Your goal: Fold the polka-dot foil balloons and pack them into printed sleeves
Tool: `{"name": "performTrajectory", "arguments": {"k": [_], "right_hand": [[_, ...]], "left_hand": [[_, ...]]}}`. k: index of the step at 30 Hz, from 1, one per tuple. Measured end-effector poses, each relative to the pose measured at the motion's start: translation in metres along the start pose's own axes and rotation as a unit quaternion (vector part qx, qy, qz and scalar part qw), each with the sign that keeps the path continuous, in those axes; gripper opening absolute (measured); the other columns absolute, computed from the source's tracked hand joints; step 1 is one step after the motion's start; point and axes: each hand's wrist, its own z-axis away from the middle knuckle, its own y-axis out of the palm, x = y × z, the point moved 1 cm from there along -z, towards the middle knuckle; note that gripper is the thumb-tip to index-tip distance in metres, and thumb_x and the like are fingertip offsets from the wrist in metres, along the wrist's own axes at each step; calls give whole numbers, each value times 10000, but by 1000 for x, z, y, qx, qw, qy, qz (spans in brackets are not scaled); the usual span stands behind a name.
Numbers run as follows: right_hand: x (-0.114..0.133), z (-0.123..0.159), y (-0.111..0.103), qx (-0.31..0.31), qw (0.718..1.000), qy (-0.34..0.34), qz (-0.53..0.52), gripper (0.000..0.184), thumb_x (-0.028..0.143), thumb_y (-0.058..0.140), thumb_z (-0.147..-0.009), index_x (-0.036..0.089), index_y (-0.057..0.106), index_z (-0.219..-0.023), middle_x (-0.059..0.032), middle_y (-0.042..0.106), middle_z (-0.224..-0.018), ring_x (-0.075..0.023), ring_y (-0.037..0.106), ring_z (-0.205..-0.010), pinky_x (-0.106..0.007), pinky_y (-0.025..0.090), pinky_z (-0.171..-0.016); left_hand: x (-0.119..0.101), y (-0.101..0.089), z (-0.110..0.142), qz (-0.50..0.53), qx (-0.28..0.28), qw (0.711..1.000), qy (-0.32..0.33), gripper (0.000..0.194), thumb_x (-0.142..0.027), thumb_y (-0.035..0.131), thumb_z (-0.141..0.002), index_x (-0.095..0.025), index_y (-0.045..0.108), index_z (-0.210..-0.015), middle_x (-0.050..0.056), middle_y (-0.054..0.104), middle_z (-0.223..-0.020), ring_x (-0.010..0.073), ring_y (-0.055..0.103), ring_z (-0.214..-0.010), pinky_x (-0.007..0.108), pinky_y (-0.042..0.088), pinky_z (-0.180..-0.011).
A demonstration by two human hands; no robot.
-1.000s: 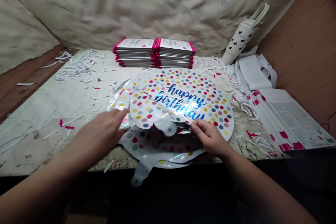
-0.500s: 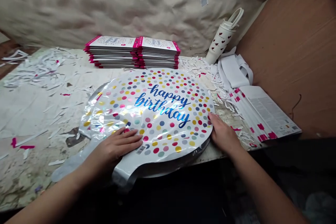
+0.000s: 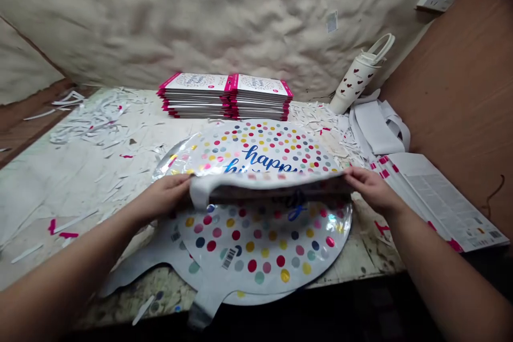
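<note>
Two foil balloons (image 3: 260,256) lie one over the other on a worn surface (image 3: 76,187), just on the person's side of a double stack of pink-edged packets (image 3: 224,97). The upper foil balloon (image 3: 256,147), white with coloured dots and blue "happy birthday" lettering, is folded back along its near side, so its edge forms a raised band running left to right in front of the stack. The left hand (image 3: 162,197) and right hand (image 3: 372,189) are each partly closed, with fingers and thumb gripping opposite ends of that band. Below the band, and farther from the stack, the lower foil balloon (image 3: 256,264) lies flat, dotted and printed with a barcode. Its long axis runs toward the person, and its narrow neck (image 3: 204,307) points that way. A flat foil tail (image 3: 128,280) stretches left, though which balloon it belongs to cannot be told. The thin foil could crease or split if the hands pull unevenly, and the neck, close to the surface's near edge, could slip over it if the balloons are dragged. Paper strips (image 3: 94,120) lie left of the stack, and a heart-printed cup (image 3: 352,84) leans right of it.
</note>
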Motion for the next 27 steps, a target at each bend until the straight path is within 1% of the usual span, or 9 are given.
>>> {"name": "performTrajectory", "arguments": {"k": [2, 5, 12, 15, 17, 19, 22, 24, 27], "right_hand": [[10, -25, -8, 61, 995, 62, -57, 371, 439, 704, -634, 143, 667, -856, -74, 677, -817, -224, 635, -765, -348, 511, -711], [17, -54, -17, 131, 982, 124, -56, 387, 413, 754, -552, 123, 656, -790, -78, 668, -806, -211, 621, -756, -311, 496, -682], [-6, -97, -9, -79, 987, 114, 77, 407, 568, 623, -623, 172, 544, -671, 53, 464, -494, -74, 380, -434, -214, 307, -422], [-13, -107, -8, -124, 975, 120, 137, 379, 547, 609, -655, 173, 571, -708, 42, 472, -505, -94, 409, -458, -230, 325, -451], [-10, -112, -12, -160, 962, 128, 182, 363, 522, 618, -667, 166, 595, -737, -5, 541, -583, -149, 500, -551, -273, 384, -524], [2, -115, -10, -211, 942, 134, 225, 388, 501, 628, -679, 155, 611, -856, -84, 613, -765, -253, 572, -758, -360, 429, -660], [38, -111, 29, -279, 905, 40, 318, 515, 453, 540, -792, 107, 501, -1172, -208, 550, -1144, -372, 475, -1102, -508, 360, -886], [64, -101, 81, -204, 902, -104, 366, 542, 405, 432, -872, 56, 405, -1286, -237, 437, -1303, -367, 398, -1213, -527, 305, -976], [80, -82, 148, -69, 904, -196, 374, 602, 568, 534, -761, 303, 433, -1292, 41, 427, -1370, -208, 395, -1257, -311, 326, -1036]], "left_hand": [[-9, -1, -16, 53, -40, 996, -61, 510, -614, 390, -784, -198, 656, -914, 40, 711, -833, 229, 654, -752, 309, 524, -648], [-16, -1, -29, -48, -126, 990, -41, 487, -617, 376, -789, -231, 646, -915, 27, 696, -902, 233, 627, -850, 293, 489, -706], [-25, 0, -26, -332, -204, 920, -28, 514, -531, 270, -856, -180, 581, -1067, 127, 662, -904, 298, 610, -860, 377, 464, -707], [-34, 21, -10, -411, -268, 862, 126, 494, -399, 264, -894, -121, 480, -1241, 174, 554, -1199, 317, 494, -1124, 460, 368, -929], [-34, 41, 0, -439, -213, 845, 219, 487, -360, 271, -904, -107, 463, -1274, 167, 453, -1331, 309, 385, -1240, 468, 291, -1009], [-31, 58, 7, -446, -146, 855, 219, 534, -406, 289, -900, -90, 431, -1308, 179, 394, -1378, 331, 337, -1272, 485, 289, -1009], [-25, 69, 9, -447, -117, 874, 151, 623, -516, 301, -874, -143, 343, -1372, 184, 316, -1422, 399, 277, -1286, 562, 272, -977], [-23, 70, 9, -446, -117, 878, 129, 611, -554, 305, -860, -244, 305, -1387, 164, 282, -1442, 434, 239, -1290, 607, 246, -954], [-20, 68, 8, -445, -127, 877, 127, 586, -574, 319, -848, -332, 279, -1381, 154, 255, -1454, 456, 218, -1290, 630, 236, -929]]}}
